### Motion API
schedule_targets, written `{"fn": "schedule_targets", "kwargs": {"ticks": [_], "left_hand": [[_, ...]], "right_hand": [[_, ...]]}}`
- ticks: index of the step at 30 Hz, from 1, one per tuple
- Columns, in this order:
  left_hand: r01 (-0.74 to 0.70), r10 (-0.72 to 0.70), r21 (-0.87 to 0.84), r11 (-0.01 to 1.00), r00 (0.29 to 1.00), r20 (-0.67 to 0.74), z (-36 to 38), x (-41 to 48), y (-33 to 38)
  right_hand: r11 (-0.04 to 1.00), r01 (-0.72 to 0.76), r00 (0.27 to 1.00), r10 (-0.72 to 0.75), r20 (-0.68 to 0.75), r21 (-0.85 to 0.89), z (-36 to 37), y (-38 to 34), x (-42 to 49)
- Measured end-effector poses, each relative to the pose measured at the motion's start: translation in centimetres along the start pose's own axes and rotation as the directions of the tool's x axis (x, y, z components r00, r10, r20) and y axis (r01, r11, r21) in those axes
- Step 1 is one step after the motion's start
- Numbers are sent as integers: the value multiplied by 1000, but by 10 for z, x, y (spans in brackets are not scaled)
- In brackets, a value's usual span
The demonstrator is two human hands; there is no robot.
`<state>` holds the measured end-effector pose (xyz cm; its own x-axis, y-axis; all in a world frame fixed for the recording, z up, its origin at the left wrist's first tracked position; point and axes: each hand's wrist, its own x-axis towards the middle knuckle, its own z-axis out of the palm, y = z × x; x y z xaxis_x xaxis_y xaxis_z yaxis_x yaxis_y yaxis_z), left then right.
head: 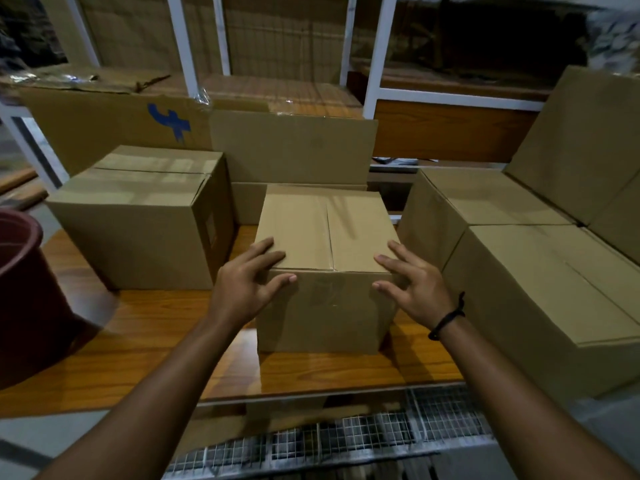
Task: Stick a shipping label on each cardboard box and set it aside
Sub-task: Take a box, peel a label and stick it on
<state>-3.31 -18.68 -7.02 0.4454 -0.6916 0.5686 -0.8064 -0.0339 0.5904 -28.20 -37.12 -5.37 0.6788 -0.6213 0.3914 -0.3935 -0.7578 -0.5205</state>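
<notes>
Fingers straight, spread: left hand (242,289), right hand (415,289) pressed near top corners of middle box (298,230). Stiff, likely light; grip 2 opposite sides.

Dim, warm light; wide-angle warping and motion blur at the edges.

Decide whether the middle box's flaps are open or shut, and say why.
Shut: on the middle box both flaps lie flat and meet at a centre seam. Taped or not, cannot tell.
</notes>
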Motion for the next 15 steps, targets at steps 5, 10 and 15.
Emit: {"fn": "schedule_targets", "kwargs": {"ticks": [5,10,15], "left_hand": [[-66,66,-23,998,998,-12,-5,-7,-7],[28,-29,-115,993,1000,0,-13,11,-17],[473,-408,-342,812,879,247,-20,63,-13]], "right_hand": [[1000,9,999,-9,42,8,-9,-1,-4],[987,-160,982,157,103,24,-22,-20,16],[930,-354,912,366,186,-97,-18,-37,69]]}}
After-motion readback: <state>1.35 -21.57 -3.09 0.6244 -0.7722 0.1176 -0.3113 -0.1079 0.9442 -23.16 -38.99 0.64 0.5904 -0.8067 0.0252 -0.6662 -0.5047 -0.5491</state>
